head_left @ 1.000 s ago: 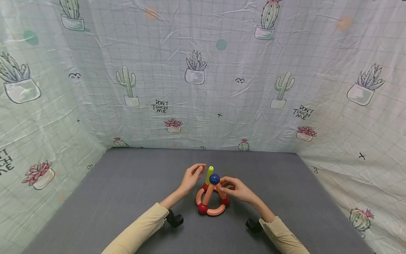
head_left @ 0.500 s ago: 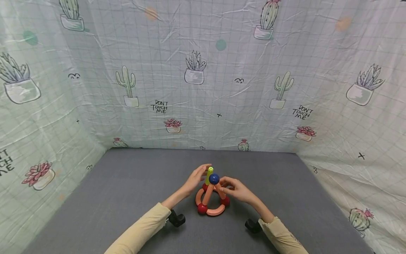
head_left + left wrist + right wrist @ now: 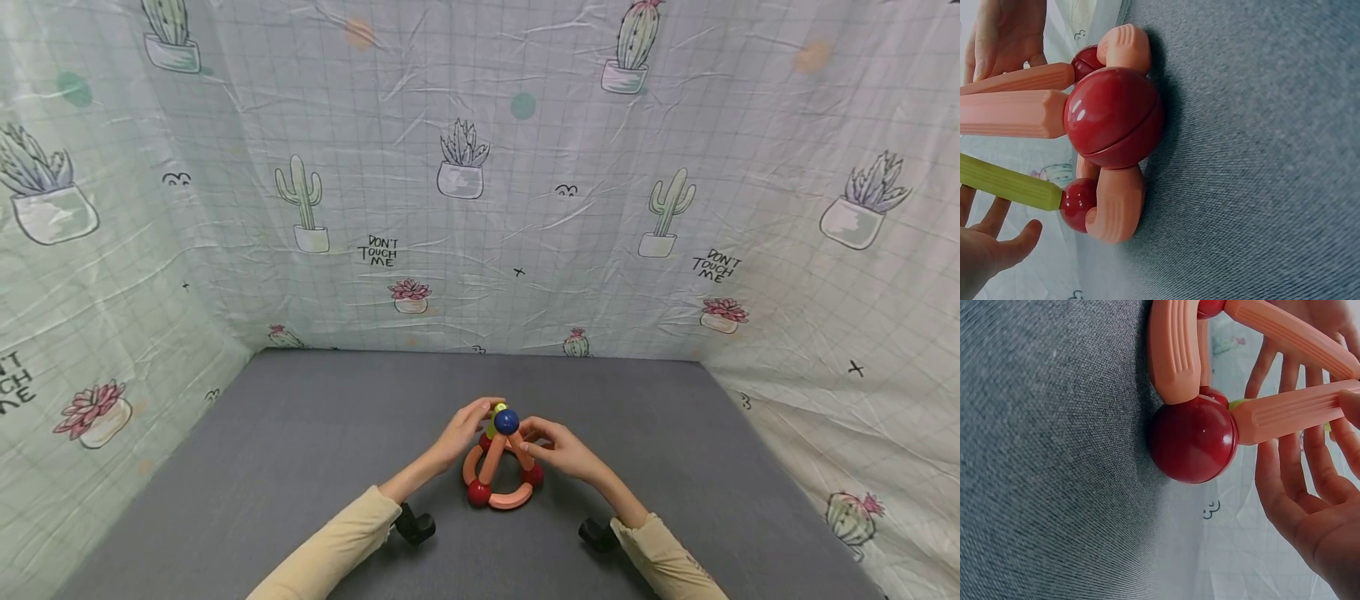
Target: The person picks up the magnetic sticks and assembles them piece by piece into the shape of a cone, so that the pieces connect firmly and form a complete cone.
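Note:
A magnetic building-stick model stands on the grey table: red balls joined by curved orange pieces into a ring. Two straight orange rods rise from the ring to a blue ball on top. From the rear red ball a yellow-green rod leans up, its tip close behind the blue ball in the head view. My left hand holds that rod near its top, some fingers spread beside it. My right hand pinches the right orange rod, thumb on one side and fingers behind.
The grey tabletop extends all around the model. Behind and on both sides hangs a pale curtain printed with cacti. Black wrist cameras sit below both wrists, close over the table.
My left hand has moved right to the yellow-green rod and taken hold near its top. The rod's tip has tilted toward the blue ball. My right hand has stayed in place.

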The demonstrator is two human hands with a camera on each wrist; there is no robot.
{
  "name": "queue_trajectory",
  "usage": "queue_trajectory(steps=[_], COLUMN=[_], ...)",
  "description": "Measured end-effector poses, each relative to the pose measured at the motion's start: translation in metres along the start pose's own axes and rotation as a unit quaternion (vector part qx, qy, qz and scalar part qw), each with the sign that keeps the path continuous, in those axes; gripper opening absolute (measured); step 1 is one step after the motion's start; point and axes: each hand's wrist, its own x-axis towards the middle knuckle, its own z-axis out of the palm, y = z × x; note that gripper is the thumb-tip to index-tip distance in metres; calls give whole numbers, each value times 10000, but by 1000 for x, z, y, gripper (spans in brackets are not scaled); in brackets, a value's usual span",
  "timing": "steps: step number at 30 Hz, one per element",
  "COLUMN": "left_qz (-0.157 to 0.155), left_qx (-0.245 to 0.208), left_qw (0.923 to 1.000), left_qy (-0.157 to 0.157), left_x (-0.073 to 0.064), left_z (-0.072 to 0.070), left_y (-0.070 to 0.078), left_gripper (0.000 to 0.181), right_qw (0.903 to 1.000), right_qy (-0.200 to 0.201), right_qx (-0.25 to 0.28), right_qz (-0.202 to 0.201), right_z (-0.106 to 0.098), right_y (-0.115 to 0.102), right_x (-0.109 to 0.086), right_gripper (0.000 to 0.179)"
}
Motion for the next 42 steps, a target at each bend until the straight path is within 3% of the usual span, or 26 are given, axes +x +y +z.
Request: queue_trajectory(steps=[13,21,32,42], left_qz=[391,425,652,684], left_qx=[345,724,788,672], left_qw=[9986,9963,9945,9952], left_qy=[-115,157,211,173], left_x=[-6,-12,-15,-15], left_z=[4,7,8,7], left_y=[-1,3,-1,-1], left_gripper=[39,34,31,31], right_qw=[10000,9999,10000,9997], right_qy=[22,122,42,68], right_qx=[62,5,-8,92], right_qz=[-16,-16,-57,-206], right_z=[-1,1,-1,-1], right_y=[1,3,-29,-28], right_x=[-1,1,-6,-6], right_gripper=[28,26,25,25])
